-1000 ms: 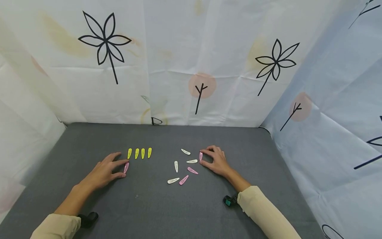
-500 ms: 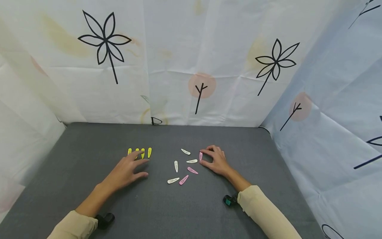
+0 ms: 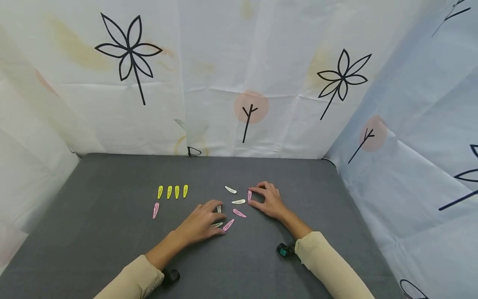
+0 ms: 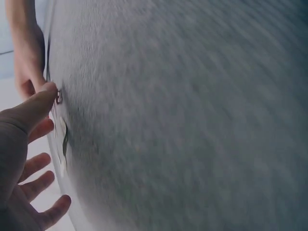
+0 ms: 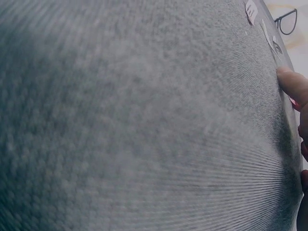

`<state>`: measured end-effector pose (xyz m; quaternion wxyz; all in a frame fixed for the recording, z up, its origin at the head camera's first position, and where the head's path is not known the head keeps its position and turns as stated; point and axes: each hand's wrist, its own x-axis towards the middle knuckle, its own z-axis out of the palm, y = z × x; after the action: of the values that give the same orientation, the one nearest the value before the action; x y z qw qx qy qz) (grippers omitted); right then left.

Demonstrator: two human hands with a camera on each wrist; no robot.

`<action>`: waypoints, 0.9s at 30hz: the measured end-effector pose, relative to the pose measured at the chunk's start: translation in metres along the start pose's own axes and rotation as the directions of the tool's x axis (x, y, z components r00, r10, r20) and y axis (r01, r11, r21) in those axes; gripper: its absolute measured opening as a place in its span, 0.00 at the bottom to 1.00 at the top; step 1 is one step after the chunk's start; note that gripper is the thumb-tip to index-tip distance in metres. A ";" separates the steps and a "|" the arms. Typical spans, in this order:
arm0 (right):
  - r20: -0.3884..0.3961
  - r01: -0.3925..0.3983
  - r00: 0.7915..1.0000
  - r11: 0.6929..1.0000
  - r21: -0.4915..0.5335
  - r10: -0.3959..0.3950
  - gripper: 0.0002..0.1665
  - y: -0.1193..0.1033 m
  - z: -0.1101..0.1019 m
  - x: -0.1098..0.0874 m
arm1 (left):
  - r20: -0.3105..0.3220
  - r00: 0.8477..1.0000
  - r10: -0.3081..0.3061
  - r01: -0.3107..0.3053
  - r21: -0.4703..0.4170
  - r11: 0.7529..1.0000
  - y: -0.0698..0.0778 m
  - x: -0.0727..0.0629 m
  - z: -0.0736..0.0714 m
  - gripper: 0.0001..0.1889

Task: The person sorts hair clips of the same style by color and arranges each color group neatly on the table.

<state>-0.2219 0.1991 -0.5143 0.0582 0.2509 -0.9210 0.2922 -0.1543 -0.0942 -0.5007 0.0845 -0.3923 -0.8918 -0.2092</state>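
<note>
My left hand (image 3: 203, 222) is at the near-left side of the loose snap hair clips, its fingers spread and partly covering two white clips. The thumb tip comes right to the lower end of a pink hair clip (image 3: 228, 224); in the left wrist view the thumb (image 4: 45, 96) and fingers are apart. My right hand (image 3: 269, 201) holds another pink hair clip (image 3: 249, 195) between thumb and index finger at the right of the group. Between the hands lie a third pink clip (image 3: 239, 213) and a white clip (image 3: 238, 201), with one more white clip (image 3: 230, 189) behind.
At the left, several yellow hair clips (image 3: 169, 192) stand in a neat row, and a single pink clip (image 3: 155, 210) lies in front of the leftmost one. The grey table (image 3: 93, 232) ends at a patterned white cloth backdrop (image 3: 213, 62) behind and at the sides.
My left hand has let go of the pink clip below the yellow row and moved right to the loose clips. The right hand keeps its place and its clip.
</note>
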 end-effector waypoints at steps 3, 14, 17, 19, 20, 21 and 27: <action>-0.008 0.003 1.000 1.000 -0.002 -0.003 0.28 0.000 0.001 0.000 | 0.035 0.999 -0.015 0.015 0.000 1.000 0.003 0.004 0.004 0.20; -0.016 -0.002 1.000 1.000 -0.002 0.002 0.28 -0.001 -0.001 -0.001 | 0.110 0.993 -0.049 0.053 -0.041 0.998 0.001 0.016 0.007 0.11; -0.010 -0.007 1.000 1.000 -0.007 0.007 0.28 -0.001 -0.001 -0.001 | 0.099 0.994 -0.054 0.058 -0.041 0.997 -0.001 0.020 0.009 0.10; -0.012 -0.008 1.000 1.000 -0.005 0.008 0.28 -0.001 -0.001 -0.001 | 0.083 0.994 -0.066 0.070 -0.041 0.997 -0.001 0.023 0.011 0.10; -0.013 -0.008 1.000 1.000 -0.004 0.008 0.28 -0.001 -0.001 -0.001 | 0.070 0.995 -0.072 0.075 -0.037 0.996 -0.001 0.024 0.011 0.10; -0.015 -0.007 1.000 1.000 -0.004 0.007 0.28 -0.001 -0.001 -0.001 | 0.058 0.995 -0.081 0.083 -0.034 0.996 -0.001 0.025 0.012 0.11; -0.021 0.006 1.000 1.000 -0.006 -0.007 0.27 -0.001 0.000 0.000 | 0.027 0.994 -0.105 0.105 -0.012 0.994 0.002 0.027 0.014 0.14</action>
<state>-0.2210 0.1986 -0.5140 0.0696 0.2506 -0.9205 0.2917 -0.1706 -0.0693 -0.5038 0.0589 -0.3482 -0.9107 -0.2140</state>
